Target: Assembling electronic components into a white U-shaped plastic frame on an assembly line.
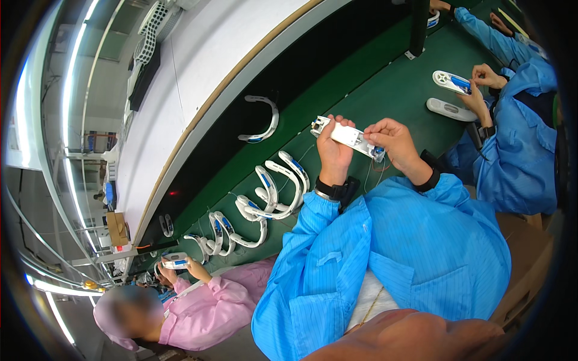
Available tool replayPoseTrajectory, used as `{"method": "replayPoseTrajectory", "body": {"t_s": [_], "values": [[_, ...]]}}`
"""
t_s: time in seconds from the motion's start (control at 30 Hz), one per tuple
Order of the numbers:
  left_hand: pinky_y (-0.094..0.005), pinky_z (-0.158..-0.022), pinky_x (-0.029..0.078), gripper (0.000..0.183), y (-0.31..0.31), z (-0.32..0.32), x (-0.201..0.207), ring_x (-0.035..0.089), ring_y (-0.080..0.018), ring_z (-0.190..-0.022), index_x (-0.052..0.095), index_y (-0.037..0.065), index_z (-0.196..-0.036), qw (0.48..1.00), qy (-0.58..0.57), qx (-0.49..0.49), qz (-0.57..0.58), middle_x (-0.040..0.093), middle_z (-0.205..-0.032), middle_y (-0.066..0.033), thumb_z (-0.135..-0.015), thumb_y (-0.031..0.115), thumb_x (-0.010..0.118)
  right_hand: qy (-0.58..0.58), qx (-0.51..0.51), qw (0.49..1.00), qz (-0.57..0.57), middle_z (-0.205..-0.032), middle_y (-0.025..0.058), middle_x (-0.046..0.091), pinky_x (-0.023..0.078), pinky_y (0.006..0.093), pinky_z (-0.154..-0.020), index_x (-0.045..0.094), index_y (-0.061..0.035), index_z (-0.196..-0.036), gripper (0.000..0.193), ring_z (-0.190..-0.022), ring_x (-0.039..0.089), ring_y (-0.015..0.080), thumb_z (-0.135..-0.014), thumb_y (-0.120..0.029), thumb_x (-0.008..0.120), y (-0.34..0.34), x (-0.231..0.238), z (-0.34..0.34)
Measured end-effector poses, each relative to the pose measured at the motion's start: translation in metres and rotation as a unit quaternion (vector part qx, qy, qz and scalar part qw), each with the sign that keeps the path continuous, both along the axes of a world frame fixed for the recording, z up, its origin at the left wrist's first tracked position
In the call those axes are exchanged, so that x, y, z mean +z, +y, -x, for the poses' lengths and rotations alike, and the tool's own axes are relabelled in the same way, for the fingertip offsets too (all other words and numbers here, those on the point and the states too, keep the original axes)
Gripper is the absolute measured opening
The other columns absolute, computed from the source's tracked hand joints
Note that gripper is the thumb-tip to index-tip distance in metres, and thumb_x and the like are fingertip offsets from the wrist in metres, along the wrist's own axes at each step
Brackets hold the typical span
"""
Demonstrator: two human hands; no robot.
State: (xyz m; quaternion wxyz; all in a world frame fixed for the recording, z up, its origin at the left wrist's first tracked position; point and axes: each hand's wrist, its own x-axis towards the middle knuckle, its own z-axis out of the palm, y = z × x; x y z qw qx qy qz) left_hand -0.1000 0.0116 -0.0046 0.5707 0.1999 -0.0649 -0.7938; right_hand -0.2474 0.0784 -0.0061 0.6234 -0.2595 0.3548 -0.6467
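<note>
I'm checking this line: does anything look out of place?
Nothing looks spilled or clearly damaged. Mildly odd: one curved white piece lies apart from the overlapping group of similar pieces. The white housing in the left hand, with the right hand at its end, shows nothing plainly wrong.

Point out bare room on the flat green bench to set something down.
The flat green bench looks bare between the held long white plastic housing and the rounded white plastic shell by the blue-sleeved co-worker. Left of the left hand, it's crowded with curved white bands.
</note>
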Motion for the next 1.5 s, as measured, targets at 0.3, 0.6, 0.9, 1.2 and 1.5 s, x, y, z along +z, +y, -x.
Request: {"method": "replayPoseTrajectory", "body": {"t_s": [0.3,0.6,0.9,1.2,1.5], "values": [[-0.0388,-0.087,0.045,0.013,0.010,0.004,0.003,0.052,-0.0218,-0.081,0.048,0.003,-0.096,1.000,0.002,-0.002,-0.018,0.051,-0.086,-0.0101,-0.086,0.007,0.054,0.521,-0.160,0.812,0.209,-0.086,0.0107,0.068,0.048,0.0286,-0.061,0.066,-0.0026,-0.080,0.013,-0.072,0.061,0.0173,-0.071,0.007,0.063,0.009,0.014,-0.008],[-0.0403,-0.088,0.045,0.013,0.012,0.016,0.010,0.052,-0.0239,-0.083,0.047,0.002,-0.096,1.000,-0.009,0.013,-0.013,0.051,-0.086,-0.0117,-0.086,0.008,0.052,0.595,-0.241,0.720,0.262,-0.087,0.0093,0.067,0.050,0.0343,-0.057,0.063,-0.0032,-0.094,0.019,-0.067,0.062,0.0264,-0.075,-0.002,0.065,0.001,0.009,-0.009],[-0.0404,-0.087,0.045,0.013,0.009,0.011,0.014,0.052,-0.0240,-0.082,0.046,0.003,-0.096,0.999,-0.007,0.036,-0.004,0.051,-0.085,-0.0110,-0.087,0.010,0.052,0.598,-0.214,0.732,0.248,-0.096,0.0171,0.065,0.054,0.0335,-0.060,0.063,0.0012,-0.093,0.015,-0.072,0.066,0.0291,-0.080,-0.007,0.063,0.007,-0.006,0.000],[-0.0418,-0.087,0.045,0.015,0.011,0.011,0.004,0.053,-0.0242,-0.082,0.046,0.003,-0.098,0.998,0.004,0.058,-0.033,0.051,-0.087,-0.0114,-0.086,0.009,0.053,0.671,-0.246,0.634,0.295,-0.097,0.0160,0.066,0.054,0.0325,-0.059,0.063,0.0022,-0.089,0.014,-0.070,0.066,0.0265,-0.076,-0.005,0.063,0.003,0.000,-0.004],[-0.0434,-0.091,0.043,0.016,0.010,0.009,0.009,0.053,-0.0250,-0.085,0.048,0.003,-0.097,0.996,-0.009,0.081,-0.032,0.053,-0.089,-0.0113,-0.087,0.014,0.053,0.664,-0.232,0.640,0.309,-0.104,0.0164,0.063,0.052,0.0319,-0.055,0.062,0.0017,-0.087,0.013,-0.069,0.065,0.0247,-0.075,-0.003,0.064,-0.005,-0.001,-0.008]]}}
